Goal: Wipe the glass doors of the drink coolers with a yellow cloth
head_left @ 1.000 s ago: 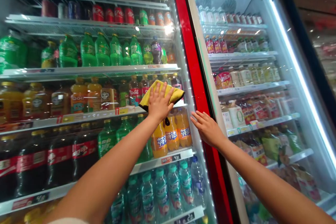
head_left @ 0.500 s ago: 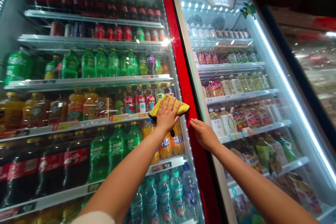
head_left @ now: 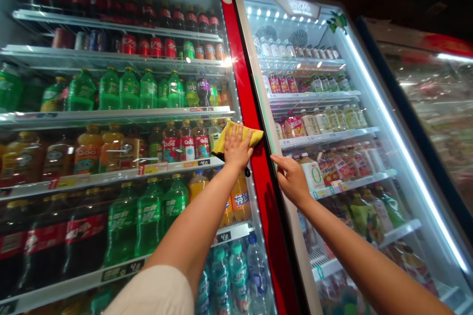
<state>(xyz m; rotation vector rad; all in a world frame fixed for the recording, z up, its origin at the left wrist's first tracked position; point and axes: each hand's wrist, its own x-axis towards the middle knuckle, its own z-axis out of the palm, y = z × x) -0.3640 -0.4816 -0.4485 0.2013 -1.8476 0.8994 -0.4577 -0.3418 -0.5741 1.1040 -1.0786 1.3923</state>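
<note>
My left hand [head_left: 237,148] lies flat with its fingers spread on a yellow cloth [head_left: 254,136] with a dark edge. It presses the cloth against the glass door of the red-framed fridge, beside the frame [head_left: 261,170]. To the right, my right hand [head_left: 291,178] is by the edge of the neighbouring pale-framed fridge [head_left: 242,24]. Its fingertips point left at the dark gap between the two fridges, the thumb sits apart below them, and nothing shows in it. Whether the fingertips touch the frame is unclear.
Behind the left glass, shelves [head_left: 121,114] hold several rows of bottles and cans. The right fridge has more bottled drinks on its shelves [head_left: 328,137] and a bright light strip [head_left: 402,142]. Another display case [head_left: 436,103] stands at the far right.
The view has shifted, so the fridges sit further left. My left hand and the cloth have moved slightly up and toward the red frame. The fingers of my right hand are more bent.
</note>
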